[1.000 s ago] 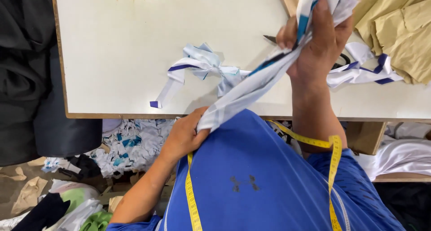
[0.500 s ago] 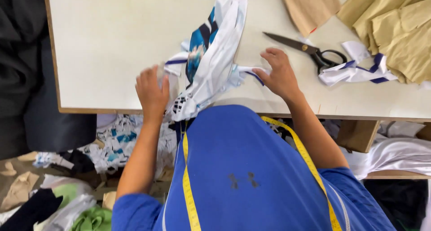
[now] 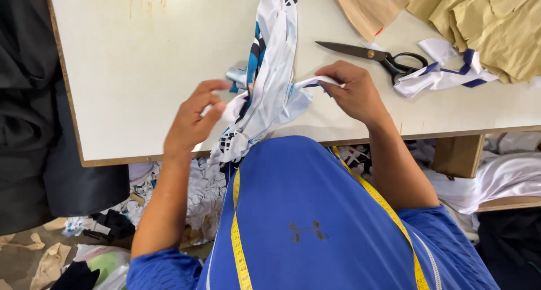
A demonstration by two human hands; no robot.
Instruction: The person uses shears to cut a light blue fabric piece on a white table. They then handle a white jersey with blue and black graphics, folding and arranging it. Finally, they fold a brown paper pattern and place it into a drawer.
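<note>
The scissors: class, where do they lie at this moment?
In the head view the scissors lie on the white table, upper right, just beyond the right hand, between the tan paper pieces and a white-and-blue fabric scrap.

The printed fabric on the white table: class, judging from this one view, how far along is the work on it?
Apparently done: scissors lie set down, with an offcut beside them. In hand: the left hand and right hand each pinch an edge of the printed fabric, spreading it. Left: tan paper pieces sit untouched at the table corner.
</note>
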